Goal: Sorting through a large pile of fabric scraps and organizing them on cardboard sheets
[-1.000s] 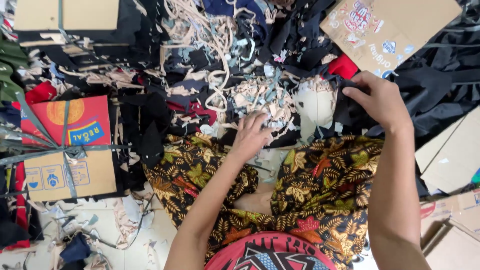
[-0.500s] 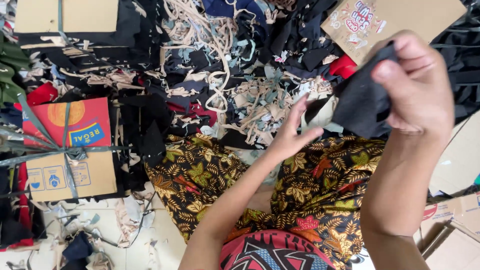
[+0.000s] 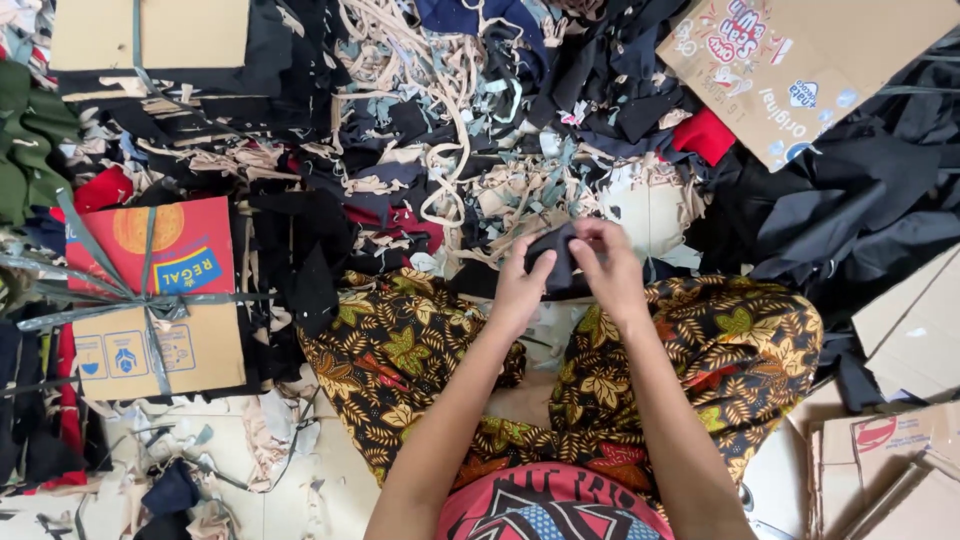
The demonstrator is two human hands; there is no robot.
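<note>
Right hand has come down from up high at the right and now meets left hand over the gap between the knees; the dark cloth scrap, earlier dangling from the right hand alone, is now pinched between both. Landmark: the scrap heap of black, beige and teal offcuts. Left of the heap: a flat carton, red-orange top half with a round orange mark and a blue label, plain brown below, tied crosswise with grey-green strapping. Above-left of the heap: a plain brown board. Right of the heap: a tilted brown cardboard sheet with red and blue printing. Further right, low: more brown cartons. Fingers of both hands are curled closed on the scrap, thumbs on top, just below the heap's near edge.
</note>
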